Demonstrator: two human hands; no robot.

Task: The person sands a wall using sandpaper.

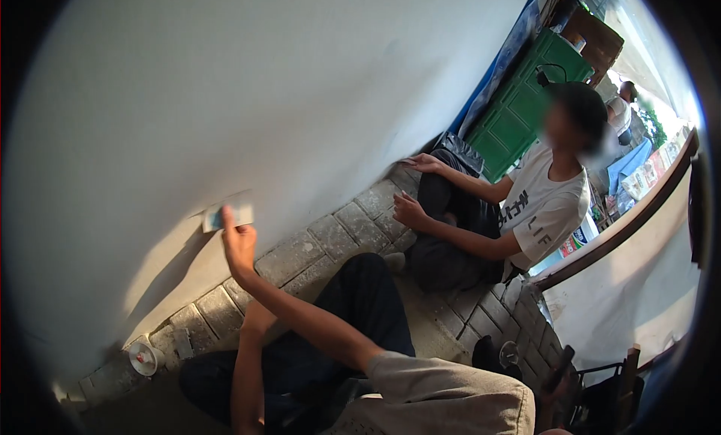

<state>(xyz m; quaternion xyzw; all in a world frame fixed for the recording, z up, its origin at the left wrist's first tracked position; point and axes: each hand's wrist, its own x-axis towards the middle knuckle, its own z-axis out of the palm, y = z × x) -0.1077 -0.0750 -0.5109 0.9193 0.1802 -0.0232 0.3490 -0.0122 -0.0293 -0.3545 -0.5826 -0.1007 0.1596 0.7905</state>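
Now R hand (239,243) pinches pad (242,214) at wall (188,97); L hand (257,316) mostly hidden, can't tell grip. Step's prob. working pad on wall; next needs flat, even press.

Right grip (239,245) holds a pale flat piece (244,212) against the wall (225,89)

**Clutter crowds the three o'clock side!**

And there at two o'clock, a green cabinet (518,101), a brown board (595,40) just beyond! Light-blue cloth (629,166) towards three, a dark beam (601,255) running below. Down at four, shadowy: a black frame (627,386), possibly a chair.
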